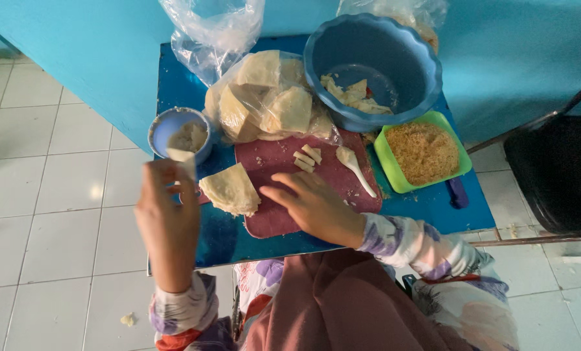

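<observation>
My left hand (168, 218) is raised over the table's left edge and pinches a small pale wrapper piece (183, 161) between its fingertips. My right hand (316, 207) rests flat on the maroon cutting board (284, 159), fingers spread, holding nothing. A stack of folded thin wrappers (230, 190) lies on the board's left edge, just left of my right fingertips. Three small rolled pieces (306, 158) sit near the board's far side. A white plastic spoon (354, 168) with paste lies to the right of them.
On the blue table (433, 205): a small blue bowl of paste (178, 133), a clear bag of wrapper sheets (271, 97), a big blue basin (375, 65) with scraps, a green tray of brown crumbs (423, 153). A black chair (556, 169) stands right.
</observation>
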A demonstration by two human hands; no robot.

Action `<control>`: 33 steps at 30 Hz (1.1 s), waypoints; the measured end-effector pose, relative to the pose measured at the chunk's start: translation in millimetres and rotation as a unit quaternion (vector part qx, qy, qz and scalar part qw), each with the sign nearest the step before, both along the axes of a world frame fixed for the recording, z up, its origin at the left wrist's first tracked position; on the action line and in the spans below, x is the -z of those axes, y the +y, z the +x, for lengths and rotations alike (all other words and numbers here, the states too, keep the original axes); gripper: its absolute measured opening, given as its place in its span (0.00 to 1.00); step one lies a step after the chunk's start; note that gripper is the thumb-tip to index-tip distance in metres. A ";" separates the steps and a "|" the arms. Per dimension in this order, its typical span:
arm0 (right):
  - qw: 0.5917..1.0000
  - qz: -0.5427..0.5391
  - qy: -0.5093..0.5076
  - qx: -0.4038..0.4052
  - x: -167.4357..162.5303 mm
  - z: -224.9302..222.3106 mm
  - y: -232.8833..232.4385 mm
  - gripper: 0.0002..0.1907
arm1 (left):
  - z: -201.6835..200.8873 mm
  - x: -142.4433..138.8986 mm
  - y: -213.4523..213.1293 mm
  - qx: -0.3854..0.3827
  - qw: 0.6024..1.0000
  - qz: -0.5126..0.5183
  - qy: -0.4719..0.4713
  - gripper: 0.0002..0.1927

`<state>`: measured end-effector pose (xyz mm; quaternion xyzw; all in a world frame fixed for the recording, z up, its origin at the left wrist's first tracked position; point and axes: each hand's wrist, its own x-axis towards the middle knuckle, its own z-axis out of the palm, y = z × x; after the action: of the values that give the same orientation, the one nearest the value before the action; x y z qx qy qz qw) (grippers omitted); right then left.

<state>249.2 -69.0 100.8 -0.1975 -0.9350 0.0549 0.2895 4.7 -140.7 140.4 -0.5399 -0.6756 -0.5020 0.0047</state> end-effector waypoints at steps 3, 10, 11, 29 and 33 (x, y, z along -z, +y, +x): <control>0.993 -0.012 -0.008 0.117 -11.9 37.7 4.1 0.18 | 56.7 21.0 7.7 0.001 0.993 -0.017 0.115 0.08; 0.921 -0.016 -0.161 0.354 5.7 70.5 16.4 0.16 | 155.4 77.2 26.8 0.059 0.965 -0.053 0.249 0.08; 0.933 -0.008 -0.131 0.335 8.5 73.7 17.5 0.18 | 157.1 80.6 24.2 0.079 0.965 -0.055 0.244 0.07; 0.990 0.010 -0.118 0.082 -21.8 80.2 13.4 0.23 | 130.8 70.3 -15.1 0.212 0.960 -0.073 0.169 0.13; 0.990 0.030 -0.116 0.069 -17.5 74.1 11.8 0.21 | 130.2 73.1 -14.7 0.215 0.960 -0.068 0.168 0.12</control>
<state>323.3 -57.2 118.4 -0.2578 -0.9475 -0.0167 0.1884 134.9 -155.4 67.3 -0.7480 -0.5657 -0.3463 -0.0265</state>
